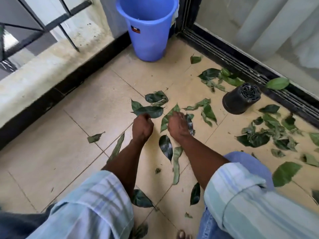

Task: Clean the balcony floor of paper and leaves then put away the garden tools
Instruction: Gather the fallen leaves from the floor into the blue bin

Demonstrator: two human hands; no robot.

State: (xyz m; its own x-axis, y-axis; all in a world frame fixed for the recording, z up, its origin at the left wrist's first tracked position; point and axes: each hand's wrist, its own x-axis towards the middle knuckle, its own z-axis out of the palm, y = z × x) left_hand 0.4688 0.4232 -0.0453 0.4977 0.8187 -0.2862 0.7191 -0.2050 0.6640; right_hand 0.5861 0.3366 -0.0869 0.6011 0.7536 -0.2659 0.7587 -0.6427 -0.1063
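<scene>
The rolled sleeves [96,200] and a knee [248,163] fill the near edge of the view; a bare toe [181,234] rests on the tile [51,161] beside loose leaves.

Left hand [142,125]: fingers curled under, pinching the near edge of a dark leaf [150,111]. Right hand [178,125]: fingers closed round a bunch of leaves [189,123], some projecting past the knuckles.

Outward from the hands, leaves lie scattered across the tile, thickest to the right near the door track [241,66]. A black pot [241,99] lies on its side among them. The blue bucket [147,26] stands upright in the corner, well apart from both hands. No paper is identifiable.

Hazards, as judged:
- Loose hold on the full right-hand bunch: leaves may drop during the carry to the bucket.
- One leaf [278,83] lies on the door track; others may be pushed into its grooves and be harder to retrieve.
- Glossy leaves underfoot: slip risk for bare feet.
- The pot may roll if knocked.
</scene>
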